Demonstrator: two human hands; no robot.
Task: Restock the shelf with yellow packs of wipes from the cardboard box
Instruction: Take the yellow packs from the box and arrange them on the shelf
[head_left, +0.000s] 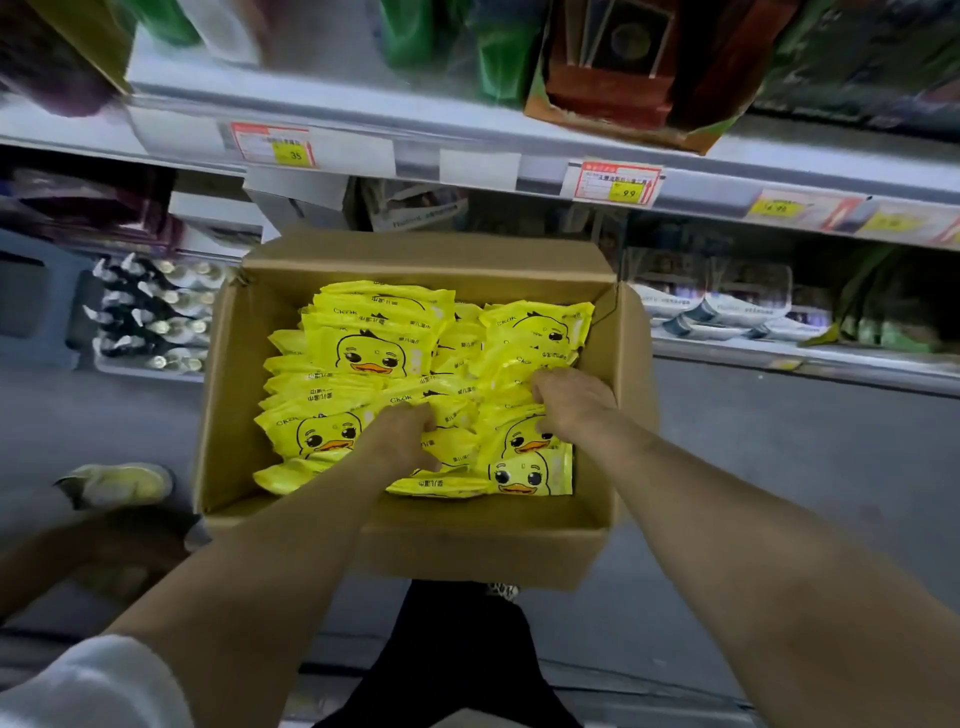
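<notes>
An open cardboard box stands in front of a store shelf, packed with yellow packs of wipes that carry a duck face. Both bare arms reach into it. The left hand curls its fingers round packs near the box's middle. The right hand grips packs close to the right wall. Red-and-yellow price tags line the shelf's front edge. A pale shoe shows left of the box.
</notes>
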